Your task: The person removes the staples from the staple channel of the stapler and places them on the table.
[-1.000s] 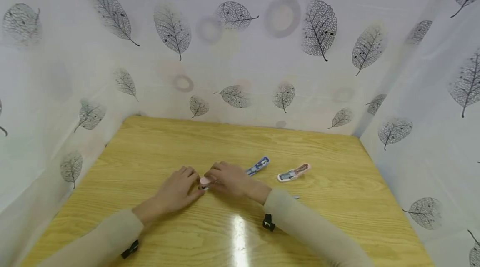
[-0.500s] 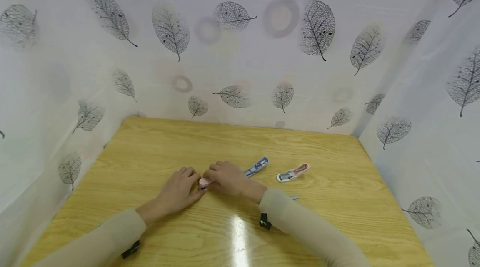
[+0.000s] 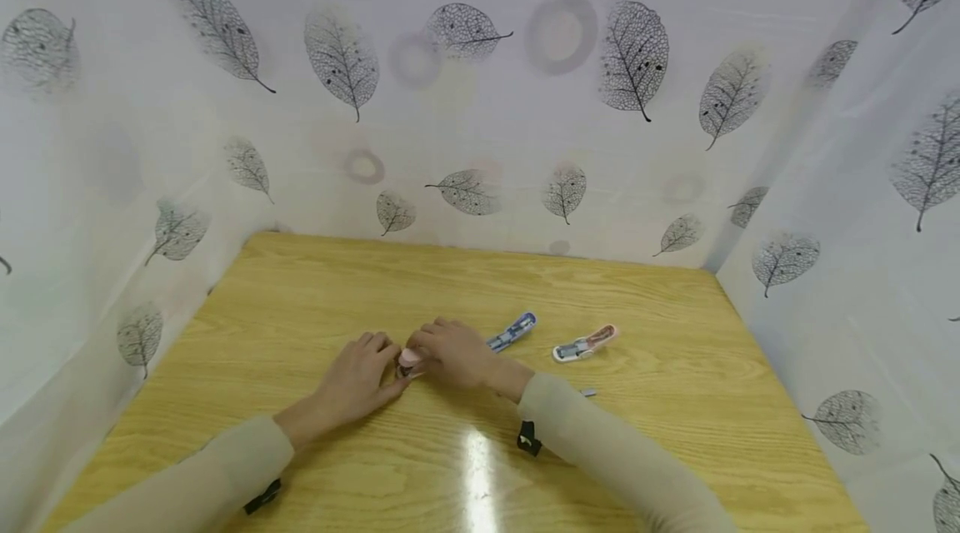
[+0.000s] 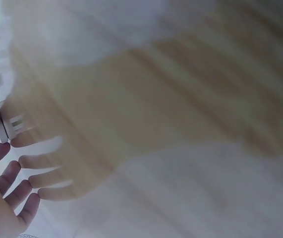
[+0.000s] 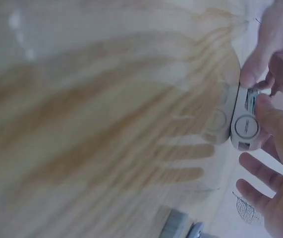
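A small pink-and-white stapler is between the two hands at the middle of the table; its round white hub shows in the right wrist view. The left hand holds one end between thumb and index finger, with its other fingers loosely bent. From the other side, the right hand grips the stapler with thumb and fingers, covering much of it in the head view. In the right wrist view, metal parts show in a gap between the stapler's two halves near the thumbs.
Beyond the right hand lies an opened blue stapler. An opened pink-and-white stapler lies farther right. A small grey bar shows beside the right sleeve. The glossy wooden table is enclosed by leaf-print sheets.
Both hands stay at the stapler with only slight shifts. Its pink top now sits a little higher, with a dark gap visible below it. The other staplers have not moved.
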Motion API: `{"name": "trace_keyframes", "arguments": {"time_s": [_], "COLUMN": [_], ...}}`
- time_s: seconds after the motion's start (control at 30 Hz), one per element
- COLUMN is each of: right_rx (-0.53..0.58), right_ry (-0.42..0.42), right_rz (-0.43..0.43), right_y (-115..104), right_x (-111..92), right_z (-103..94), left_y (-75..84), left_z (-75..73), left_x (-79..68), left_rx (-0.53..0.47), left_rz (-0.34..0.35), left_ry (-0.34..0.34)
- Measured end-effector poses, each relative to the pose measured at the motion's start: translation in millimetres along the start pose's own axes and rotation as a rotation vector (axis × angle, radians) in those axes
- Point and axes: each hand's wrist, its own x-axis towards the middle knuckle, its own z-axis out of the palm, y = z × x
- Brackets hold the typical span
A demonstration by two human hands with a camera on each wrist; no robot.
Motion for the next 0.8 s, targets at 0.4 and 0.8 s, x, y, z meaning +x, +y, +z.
{"name": "trace_keyframes", "arguments": {"time_s": [0.4, 0.8], "right_rx": [0.072, -0.004], "right_ry": [-0.014, -0.003], "right_rz": [0.116, 0.123], "right_y": [11.0, 33.7], "right_x": [-6.8, -17.3], "right_z": [-9.1, -24.7], "left_y": [1.2, 1.8], "left_z": [-3.3, -1.6], "left_x": [0.4, 2.1], "left_rx": [-0.02, 0.005], "left_rz": [-0.018, -0.034], "left_ry": [-0.031, -0.047]}}
